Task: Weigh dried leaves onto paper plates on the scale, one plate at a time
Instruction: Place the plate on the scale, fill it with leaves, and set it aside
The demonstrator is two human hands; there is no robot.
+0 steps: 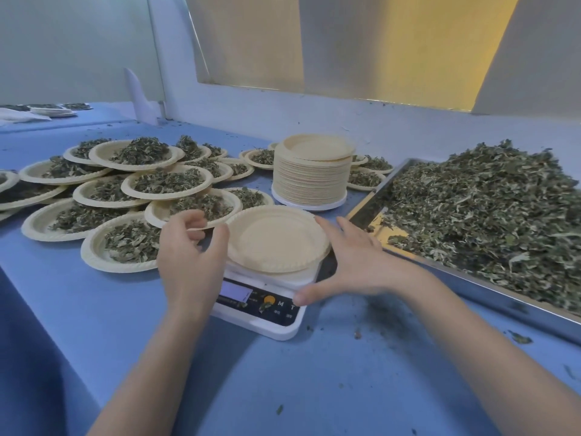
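One empty plate (276, 239) sits on the scale (267, 305), nothing weighed on it yet. Left hand (190, 259) is at its left rim, fingers loosely curled, thumb touching the edge, not gripping anything. Right hand (352, 262) is just beside the right rim, fingers spread apart and straight, thumb over the scale's buttons. One tall stack (311, 177) of blank plates is behind. Filled plates (166, 180) are piled to the left, well over a dozen, too overlapped to count exactly. One tray (471, 278) of loose leaves (490, 209) on the right.
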